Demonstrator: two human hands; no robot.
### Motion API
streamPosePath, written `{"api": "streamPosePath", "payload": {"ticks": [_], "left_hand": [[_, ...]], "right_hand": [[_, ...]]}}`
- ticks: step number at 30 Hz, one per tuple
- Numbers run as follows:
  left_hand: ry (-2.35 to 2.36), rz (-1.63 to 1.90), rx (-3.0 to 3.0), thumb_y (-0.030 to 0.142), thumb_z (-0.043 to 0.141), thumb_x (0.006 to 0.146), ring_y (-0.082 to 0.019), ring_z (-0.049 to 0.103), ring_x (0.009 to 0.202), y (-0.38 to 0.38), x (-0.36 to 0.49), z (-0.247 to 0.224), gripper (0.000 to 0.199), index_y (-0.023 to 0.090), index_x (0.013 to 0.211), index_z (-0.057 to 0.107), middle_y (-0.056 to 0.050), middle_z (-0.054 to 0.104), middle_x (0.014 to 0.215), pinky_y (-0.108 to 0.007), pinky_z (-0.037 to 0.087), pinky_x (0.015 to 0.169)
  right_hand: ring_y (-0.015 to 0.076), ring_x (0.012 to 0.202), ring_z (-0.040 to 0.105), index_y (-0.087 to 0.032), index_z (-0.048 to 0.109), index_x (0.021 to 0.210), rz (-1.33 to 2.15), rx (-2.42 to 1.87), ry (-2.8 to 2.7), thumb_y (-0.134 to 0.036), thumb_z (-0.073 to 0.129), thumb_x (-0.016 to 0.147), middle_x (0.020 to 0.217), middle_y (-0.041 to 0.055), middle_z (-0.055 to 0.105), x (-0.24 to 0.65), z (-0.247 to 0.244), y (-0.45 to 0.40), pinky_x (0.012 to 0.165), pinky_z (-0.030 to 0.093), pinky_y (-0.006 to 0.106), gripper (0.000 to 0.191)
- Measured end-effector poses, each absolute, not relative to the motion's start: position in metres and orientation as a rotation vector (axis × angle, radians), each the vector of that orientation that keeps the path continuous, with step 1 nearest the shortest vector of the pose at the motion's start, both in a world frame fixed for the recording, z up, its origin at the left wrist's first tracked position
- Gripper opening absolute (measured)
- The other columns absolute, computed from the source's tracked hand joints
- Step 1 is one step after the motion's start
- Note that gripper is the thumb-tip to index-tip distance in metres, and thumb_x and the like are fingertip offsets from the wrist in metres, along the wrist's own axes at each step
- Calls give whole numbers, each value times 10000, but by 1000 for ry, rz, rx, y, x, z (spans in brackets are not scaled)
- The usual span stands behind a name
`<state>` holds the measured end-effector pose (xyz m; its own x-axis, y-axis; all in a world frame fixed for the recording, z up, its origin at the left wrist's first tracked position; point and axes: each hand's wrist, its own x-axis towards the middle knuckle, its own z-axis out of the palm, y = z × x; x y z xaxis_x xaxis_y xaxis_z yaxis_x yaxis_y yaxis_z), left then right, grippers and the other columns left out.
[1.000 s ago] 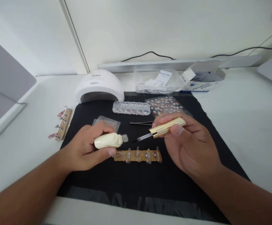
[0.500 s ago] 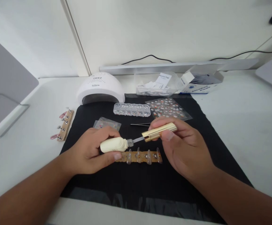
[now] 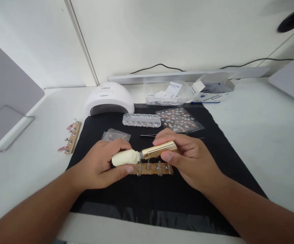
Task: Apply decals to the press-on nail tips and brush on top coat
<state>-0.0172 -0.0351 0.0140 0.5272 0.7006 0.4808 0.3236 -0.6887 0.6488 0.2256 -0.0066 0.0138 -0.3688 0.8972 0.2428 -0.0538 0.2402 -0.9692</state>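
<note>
My left hand (image 3: 103,166) is closed around a cream nail polish bottle (image 3: 125,158), tilted nearly on its side with its neck to the right. Between the thumb and fingers of my right hand (image 3: 189,156) is the bottle's gold ribbed brush cap (image 3: 160,150). The cap's end meets the bottle neck, and the brush is hidden inside; whether it is screwed tight I cannot tell. Below and behind the bottle lies a wooden nail tip stand (image 3: 153,168) holding several clear nail tips, its left end covered by my left hand.
Behind my hands are a rhinestone box (image 3: 141,120), sticker sheets (image 3: 178,119), a smaller sticker packet (image 3: 116,135) and tweezers (image 3: 147,136) on a black mat (image 3: 126,206). A white nail lamp (image 3: 110,98), alcohol pad box (image 3: 212,92) and plastic tub (image 3: 152,99) stand farther back. Left is another stand (image 3: 73,138).
My right hand has moved left, bringing the gold cap up to the bottle neck. The brush stem, visible before between cap and neck, is now inside the bottle.
</note>
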Motion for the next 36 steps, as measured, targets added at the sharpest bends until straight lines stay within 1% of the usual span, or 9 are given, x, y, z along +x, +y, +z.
{"api": "streamPosePath", "payload": {"ticks": [5,12,20,25,30,33,36], "left_hand": [[844,1044,2282,242,683,938,-94,561,512,-35,-16,14,135,197,1016,583,38,664,687,-210,411,498],[856,1034,2290,247,679,940,-97,593,531,-36,-17,14,138,191,1020,581,31,680,698,-208,431,515],[858,1054,2335,253,665,946,-114,612,581,-34,-20,12,140,198,1042,580,1,693,784,-225,459,544],[895,1028,2339,247,676,938,-128,644,623,-34,-26,13,159,206,1058,579,-11,712,822,-232,481,572],[957,950,2325,208,660,932,-122,625,597,-37,-35,15,146,220,1053,578,10,704,792,-222,467,549],[993,946,2311,192,665,926,-114,620,607,-38,-38,15,160,231,1059,585,22,703,802,-215,464,557],[1006,938,2290,190,675,925,-109,619,598,-39,-40,14,165,232,1061,592,28,707,806,-212,460,546]], "right_hand": [[154,706,631,-267,839,847,1279,-827,-1622,-238,837,733,824,20,700,228,15,-5,604,503,288,118],[152,713,650,-265,825,849,1246,-819,-1670,-219,814,751,828,17,707,230,15,-4,608,496,281,109],[164,726,635,-298,820,843,1238,-814,-1584,-254,815,775,797,13,694,238,17,-1,612,487,287,81],[167,683,632,-321,824,823,1329,-809,-1507,-341,853,784,747,12,683,243,18,4,612,504,305,53],[170,643,610,-313,821,765,1340,-842,-1497,-384,891,740,674,16,675,248,20,12,588,494,313,103],[182,648,627,-294,808,741,1376,-856,-1539,-376,869,754,671,21,689,251,19,18,600,509,329,103],[165,607,605,-271,785,734,1417,-867,-1561,-366,836,781,670,17,690,253,17,21,551,468,312,118]]}}
